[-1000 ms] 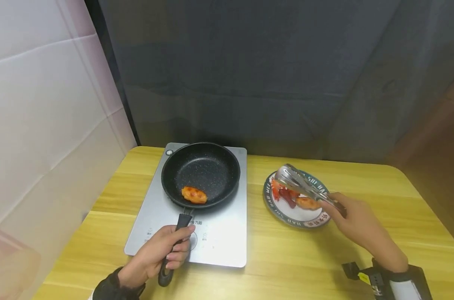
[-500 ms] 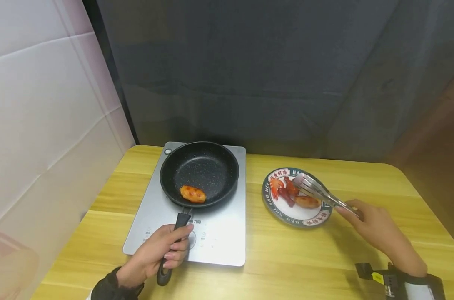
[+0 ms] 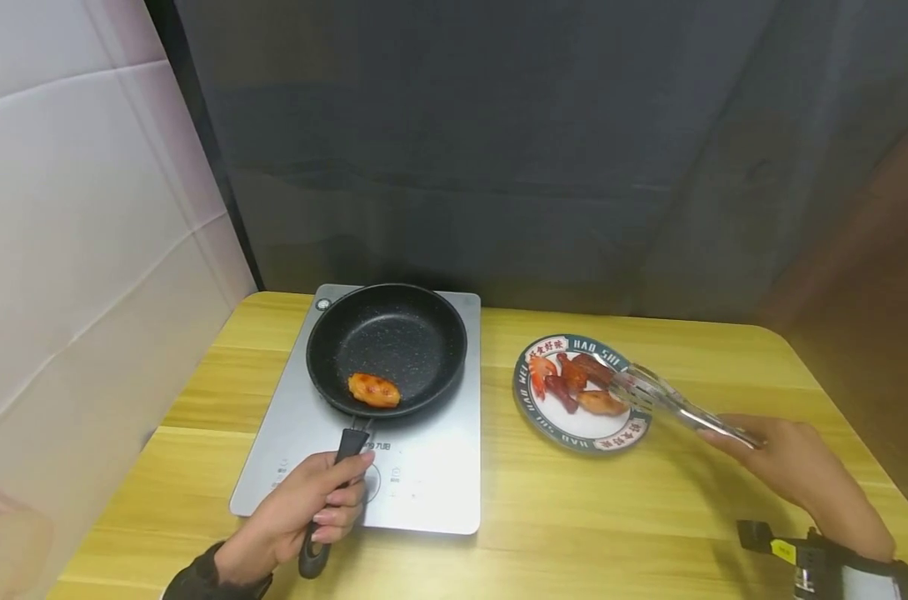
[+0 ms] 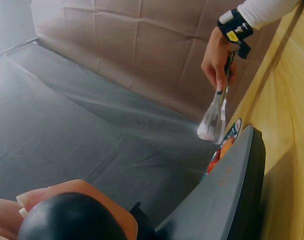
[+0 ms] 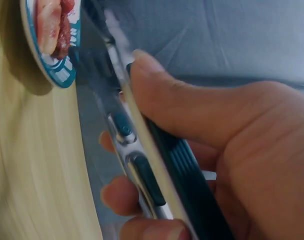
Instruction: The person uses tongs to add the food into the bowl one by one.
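Observation:
In the head view my left hand (image 3: 296, 508) grips the black handle (image 3: 349, 450) of a frying pan (image 3: 405, 342). One browned chicken wing (image 3: 374, 390) lies in the pan near the handle side. My right hand (image 3: 802, 462) holds metal tongs (image 3: 682, 408), their heads over the right rim of a plate (image 3: 566, 437). On that plate lie a shrimp (image 3: 540, 377), reddish drumsticks (image 3: 561, 393), a chicken wing (image 3: 601, 403) and a dark brown piece partly behind the tongs. In the right wrist view my thumb and fingers clasp the tongs (image 5: 137, 115), whose heads are blurred.
Under the pan sits a flat silver induction cooker (image 3: 439, 492) on a yellow wood-grain table (image 3: 574, 517). A dark cloth (image 3: 461, 167) hangs behind the table, and a pale cloth wall (image 3: 87, 250) stands at the left. The plate is right of the cooker.
My right hand has drawn the tongs rightward and toward me, from over the food to the plate's right rim. The left hand stays on the pan handle; the view has shifted slightly.

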The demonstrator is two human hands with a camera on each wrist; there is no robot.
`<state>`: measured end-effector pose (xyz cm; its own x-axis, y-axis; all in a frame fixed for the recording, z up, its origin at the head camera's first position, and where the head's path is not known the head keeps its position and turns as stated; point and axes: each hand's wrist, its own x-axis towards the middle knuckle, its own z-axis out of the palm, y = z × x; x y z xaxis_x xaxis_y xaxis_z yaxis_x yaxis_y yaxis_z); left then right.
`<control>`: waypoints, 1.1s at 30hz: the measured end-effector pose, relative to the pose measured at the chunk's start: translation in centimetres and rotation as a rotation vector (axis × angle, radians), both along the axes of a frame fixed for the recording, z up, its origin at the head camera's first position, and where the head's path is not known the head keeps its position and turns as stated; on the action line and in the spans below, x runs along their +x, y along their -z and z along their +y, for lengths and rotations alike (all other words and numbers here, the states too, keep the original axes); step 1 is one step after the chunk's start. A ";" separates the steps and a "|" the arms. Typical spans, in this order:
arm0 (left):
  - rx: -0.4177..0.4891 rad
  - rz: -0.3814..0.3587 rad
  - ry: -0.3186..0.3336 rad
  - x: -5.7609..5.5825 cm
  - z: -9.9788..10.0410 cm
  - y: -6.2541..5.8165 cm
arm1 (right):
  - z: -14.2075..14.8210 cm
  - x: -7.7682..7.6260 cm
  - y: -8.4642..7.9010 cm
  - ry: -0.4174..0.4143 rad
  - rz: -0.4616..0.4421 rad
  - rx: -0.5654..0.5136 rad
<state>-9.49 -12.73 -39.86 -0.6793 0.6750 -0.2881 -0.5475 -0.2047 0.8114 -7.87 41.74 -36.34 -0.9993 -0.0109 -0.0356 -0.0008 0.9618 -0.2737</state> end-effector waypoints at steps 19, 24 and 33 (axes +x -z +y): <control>-0.017 0.013 0.002 0.1 0.0 -0.1 | -0.4 -0.1 1.1 -0.025 -0.033 -0.006; -0.017 0.010 0.003 0.0 0.0 -0.1 | -0.8 0.0 0.8 -0.037 -0.055 -0.019; -0.017 0.000 0.001 0.0 -0.1 -0.1 | -1.5 -0.2 0.5 -0.061 -0.029 -0.010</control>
